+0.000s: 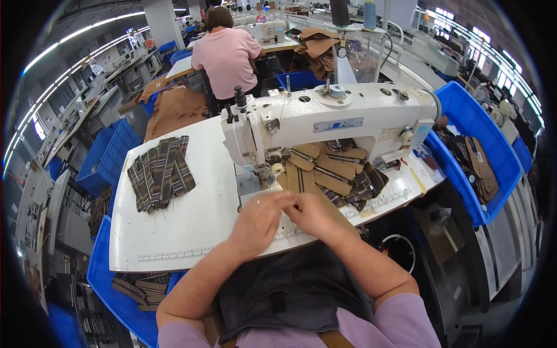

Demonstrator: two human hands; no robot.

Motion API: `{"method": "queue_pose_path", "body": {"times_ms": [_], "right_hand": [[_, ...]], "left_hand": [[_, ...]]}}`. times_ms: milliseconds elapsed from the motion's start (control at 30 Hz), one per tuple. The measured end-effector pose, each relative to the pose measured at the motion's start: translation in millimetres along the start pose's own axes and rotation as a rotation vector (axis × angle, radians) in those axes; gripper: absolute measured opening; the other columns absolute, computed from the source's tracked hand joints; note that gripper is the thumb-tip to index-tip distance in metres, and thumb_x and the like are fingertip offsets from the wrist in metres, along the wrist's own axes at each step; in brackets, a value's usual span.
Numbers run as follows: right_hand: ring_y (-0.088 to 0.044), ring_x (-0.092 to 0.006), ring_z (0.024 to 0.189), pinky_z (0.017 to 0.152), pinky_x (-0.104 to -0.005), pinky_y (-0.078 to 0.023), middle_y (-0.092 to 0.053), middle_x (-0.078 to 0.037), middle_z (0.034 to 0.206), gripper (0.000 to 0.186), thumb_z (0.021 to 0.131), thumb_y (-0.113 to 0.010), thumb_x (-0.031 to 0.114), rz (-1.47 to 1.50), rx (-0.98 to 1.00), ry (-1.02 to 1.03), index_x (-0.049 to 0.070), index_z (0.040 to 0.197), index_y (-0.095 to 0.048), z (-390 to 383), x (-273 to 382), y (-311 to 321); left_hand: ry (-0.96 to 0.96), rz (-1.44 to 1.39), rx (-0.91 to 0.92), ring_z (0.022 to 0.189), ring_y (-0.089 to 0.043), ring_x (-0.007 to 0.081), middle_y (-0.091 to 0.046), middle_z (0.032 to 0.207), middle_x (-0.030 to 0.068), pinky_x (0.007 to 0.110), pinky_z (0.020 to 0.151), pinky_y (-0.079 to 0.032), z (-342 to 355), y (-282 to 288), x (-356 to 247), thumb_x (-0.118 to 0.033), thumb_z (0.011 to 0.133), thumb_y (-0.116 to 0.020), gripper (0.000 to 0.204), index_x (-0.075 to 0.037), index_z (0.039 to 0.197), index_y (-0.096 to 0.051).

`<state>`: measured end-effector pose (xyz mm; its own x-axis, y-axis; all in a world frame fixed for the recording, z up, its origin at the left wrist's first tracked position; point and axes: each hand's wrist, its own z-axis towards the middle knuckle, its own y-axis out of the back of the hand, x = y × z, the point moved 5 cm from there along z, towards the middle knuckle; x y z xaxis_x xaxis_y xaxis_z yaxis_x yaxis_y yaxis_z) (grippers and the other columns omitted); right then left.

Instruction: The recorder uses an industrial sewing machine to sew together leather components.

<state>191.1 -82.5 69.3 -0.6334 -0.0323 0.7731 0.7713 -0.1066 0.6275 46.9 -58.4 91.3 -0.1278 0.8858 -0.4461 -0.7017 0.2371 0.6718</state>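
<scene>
My left hand (255, 223) and my right hand (307, 214) meet just in front of the needle area of a white sewing machine (342, 116), fingers bent together; what is between them is hidden. A tan piece (334, 209) lies partly behind my right hand. Under the machine's arm is a pile of tan pieces with dark zippers (333, 173), mixed with plaid fabric. A stack of plaid pieces (162, 174) sits on the left of the white table (130, 243).
A blue bin (116, 284) of pieces sits below left, another (496, 200) at right. A blue crate (104, 156) stands at far left. Ahead, a person (226, 61) in pink works with their back to me, near brown fabric (180, 110).
</scene>
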Motion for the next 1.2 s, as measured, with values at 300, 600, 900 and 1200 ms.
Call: {"method": "queue_pose_path", "body": {"times_ms": [300, 600, 900, 1200], "right_hand": [[-0.07, -0.034, 0.073, 0.067, -0.0405, -0.053, -0.071, -0.02, 0.079, 0.02, 0.094, -0.068, 0.021, 0.065, -0.031, -0.031, 0.005, 0.103, -0.077, 36.6, -2.2, -16.0], [-0.07, -0.0351, 0.077, 0.071, -0.0422, -0.054, -0.072, -0.017, 0.084, 0.023, 0.093, -0.067, 0.026, -0.08, -0.095, 0.067, 0.007, 0.101, -0.077, -4.7, -31.4, 24.3], [-0.071, -0.0253, 0.077, 0.074, -0.037, -0.055, -0.074, -0.016, 0.087, 0.021, 0.091, -0.072, 0.022, -0.23, -0.568, -0.244, 0.003, 0.099, -0.076, -95.9, -171.8, 194.3], [-0.07, -0.032, 0.092, 0.083, -0.0451, -0.053, -0.073, -0.013, 0.095, 0.014, 0.087, -0.073, 0.017, -0.559, -0.891, -0.341, 0.008, 0.097, -0.077, -64.5, -276.6, 285.3]], "left_hand": [[0.096, 0.247, -0.051, 0.086, -0.067, 0.0225, -0.073, 0.091, 0.0035, 0.037, 0.086, -0.042, -5.7, 6.6, 90.8, -0.009, 0.086, -0.072, 0.006, -0.009, 0.092, -0.074], [-0.079, 0.249, -0.12, 0.078, -0.067, 0.0232, -0.07, 0.082, 0.0034, 0.044, 0.087, -0.05, -21.3, 12.5, 68.2, -0.007, 0.086, -0.072, 0.001, -0.008, 0.086, -0.073], [0.025, 0.057, -0.057, 0.072, -0.066, 0.0256, -0.067, 0.081, 0.0099, 0.034, 0.064, -0.053, -35.6, -9.9, 23.0, 0.003, 0.077, -0.078, 0.012, -0.003, 0.085, -0.073], [0.31, -0.051, -0.233, 0.069, -0.064, 0.021, -0.066, 0.081, 0.0121, 0.03, 0.063, -0.05, -87.0, -8.4, 27.2, 0.002, 0.078, -0.081, 0.012, -0.001, 0.084, -0.072]]}}
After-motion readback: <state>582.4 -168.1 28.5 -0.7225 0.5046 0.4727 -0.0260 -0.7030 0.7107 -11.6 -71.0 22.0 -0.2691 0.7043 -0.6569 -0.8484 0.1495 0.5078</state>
